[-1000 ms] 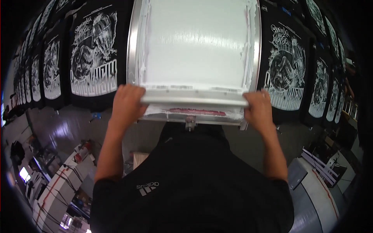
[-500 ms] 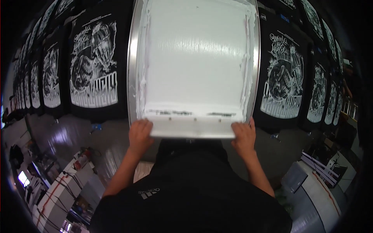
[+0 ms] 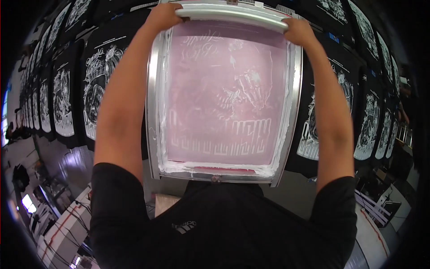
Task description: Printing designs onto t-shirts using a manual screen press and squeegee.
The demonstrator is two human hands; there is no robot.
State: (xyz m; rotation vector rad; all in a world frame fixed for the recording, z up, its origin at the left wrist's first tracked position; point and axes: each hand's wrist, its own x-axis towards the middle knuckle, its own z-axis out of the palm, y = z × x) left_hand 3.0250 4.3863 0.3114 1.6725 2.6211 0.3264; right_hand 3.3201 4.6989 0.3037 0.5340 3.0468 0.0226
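Note:
A metal-framed printing screen [image 3: 153, 67] lies in front of me. Its pinkish mesh [image 3: 197, 112] shows a pale design with lettering, and thick white ink lines the inner edges. Across the far end of the screen lies a long metal squeegee [image 3: 233, 15]. My left hand [image 3: 164, 17] is closed round its left end, and my right hand [image 3: 299, 31] grips the right end. Both arms are stretched far forward over the sides of the frame. The squeegee's blade edge is hidden from view.
Black shirts with white prints stand in rows on both sides, including one at the left [image 3: 104, 67] and one at the right [image 3: 371, 121]. White work surfaces with cables sit at lower left [image 3: 62, 219] and lower right [image 3: 369, 228].
Both hands have moved the squeegee from the screen's near end to its far end. The mesh, earlier coated white, now looks pinkish with the design visible.

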